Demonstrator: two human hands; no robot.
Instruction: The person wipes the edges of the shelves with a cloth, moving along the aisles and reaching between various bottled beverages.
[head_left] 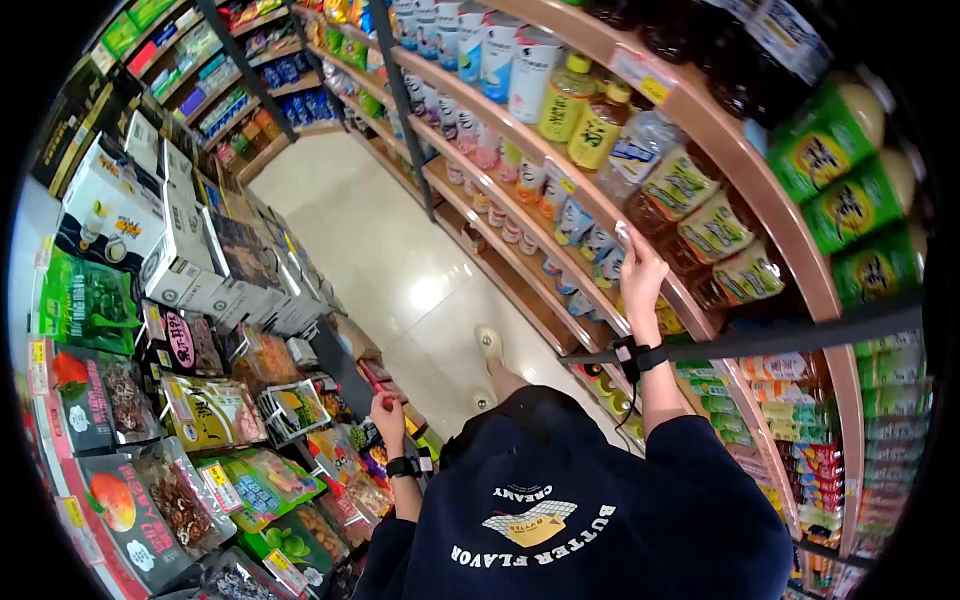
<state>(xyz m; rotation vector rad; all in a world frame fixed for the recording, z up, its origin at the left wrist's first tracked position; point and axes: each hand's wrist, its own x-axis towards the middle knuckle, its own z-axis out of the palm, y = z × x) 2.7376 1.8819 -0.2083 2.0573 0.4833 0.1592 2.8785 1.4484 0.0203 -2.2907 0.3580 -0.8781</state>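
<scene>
My right hand [643, 275] reaches up to the edge of a drinks shelf [685, 300]. Its fingers are pinched at a small white piece [622, 231] on or against that edge; what it is I cannot make out. Bottles of dark drink with green-yellow labels [718, 222] stand just behind it, beside a clear bottle [640, 150]. On the other side, my left hand [388, 414] is closed, fingers curled, close to a red edge [376, 384] by the packaged snacks. Whatever its fingers hold, if anything, is hidden. Both wrists carry black straps.
Snack bags [210, 408] and white boxes [185, 270] fill the left side. Shelves of cartons and bottles [525, 75] line the right, with a dark upright post [800, 340] between sections. A pale tiled floor [400, 270] runs down the aisle toward more shelves.
</scene>
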